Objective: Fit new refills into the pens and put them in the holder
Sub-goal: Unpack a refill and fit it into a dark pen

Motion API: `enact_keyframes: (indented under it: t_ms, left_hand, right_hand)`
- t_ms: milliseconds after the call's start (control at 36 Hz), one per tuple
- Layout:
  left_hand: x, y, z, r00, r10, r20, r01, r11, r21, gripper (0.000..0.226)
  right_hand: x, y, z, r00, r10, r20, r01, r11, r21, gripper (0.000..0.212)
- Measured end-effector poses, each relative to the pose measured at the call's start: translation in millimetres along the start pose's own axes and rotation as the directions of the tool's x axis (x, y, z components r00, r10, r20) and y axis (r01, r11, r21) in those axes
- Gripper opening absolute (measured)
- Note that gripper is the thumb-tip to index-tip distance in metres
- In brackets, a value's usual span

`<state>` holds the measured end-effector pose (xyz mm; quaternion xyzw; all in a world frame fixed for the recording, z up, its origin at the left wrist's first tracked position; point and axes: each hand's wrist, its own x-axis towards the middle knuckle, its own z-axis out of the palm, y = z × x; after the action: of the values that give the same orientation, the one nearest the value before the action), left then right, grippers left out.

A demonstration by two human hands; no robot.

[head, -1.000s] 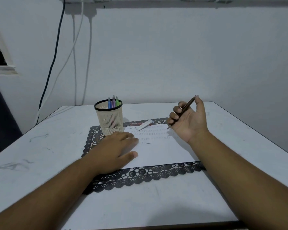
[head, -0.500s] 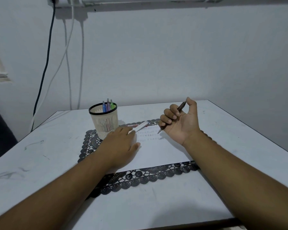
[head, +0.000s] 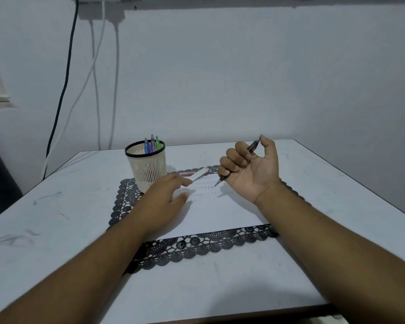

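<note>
Holder (head: 147, 167) stands on the far-left corner of the black lace mat (head: 197, 246), w/ three coloured pens (head: 152, 146) already upright in it. Right hand (head: 250, 169), well right of the holder, has fingers curled round a dark pen (head: 237, 163), tip pointing down at the white paper (head: 211, 211). Left hand (head: 164, 197), just right of the holder & nearer the person, is mostly open, fingers stretched toward a white pen cap or barrel piece (head: 198, 175); can't tell if it's touching yet. Likely step: pick up that piece. Pinch it mid-length, lift clear of the holder's wall, keep the dark pen steady & line both up before pushing together.
</note>
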<state>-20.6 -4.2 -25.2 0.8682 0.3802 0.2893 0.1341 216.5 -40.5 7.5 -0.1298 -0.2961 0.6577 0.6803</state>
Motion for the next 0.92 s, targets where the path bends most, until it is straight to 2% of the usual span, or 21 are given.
enact_keyframes:
  t_ms: [167, 306, 389, 472, 694, 917]
  left_hand:
    - [1, 5, 2, 0.995, 0.09, -0.032, -0.09, 0.996, -0.015, 0.026]
    - [-2, 13, 3, 0.994, 0.091, -0.052, -0.097, 0.989, -0.115, 0.021]
    - [-2, 16, 3, 0.994, 0.092, -0.052, -0.099, 0.983, -0.151, 0.018]
    - [-2, 18, 3, 0.995, 0.088, -0.051, -0.096, 0.98, -0.177, 0.015]
    - [-3, 24, 5, 0.998, 0.044, -0.044, -0.054, 0.959, -0.278, 0.008]
    - [-4, 27, 4, 1.0, -0.01, -0.025, 0.001, 0.942, -0.336, 0.008]
  right_hand:
    - [-1, 1, 1, 0.999, 0.023, 0.024, -0.023, 1.0, 0.008, 0.05]
    - [0, 7, 2, 0.997, 0.059, 0.039, -0.061, 0.997, 0.049, 0.058]
    - [0, 11, 2, 0.996, 0.067, 0.067, -0.069, 0.997, 0.038, 0.05]
    - [-1, 13, 4, 0.993, 0.059, 0.102, -0.06, 0.998, 0.015, 0.044]
    - [0, 19, 5, 0.992, 0.085, 0.095, -0.089, 0.995, 0.04, 0.054]
    - [-2, 25, 5, 0.985, 0.088, 0.151, -0.089, 0.996, 0.004, 0.044]
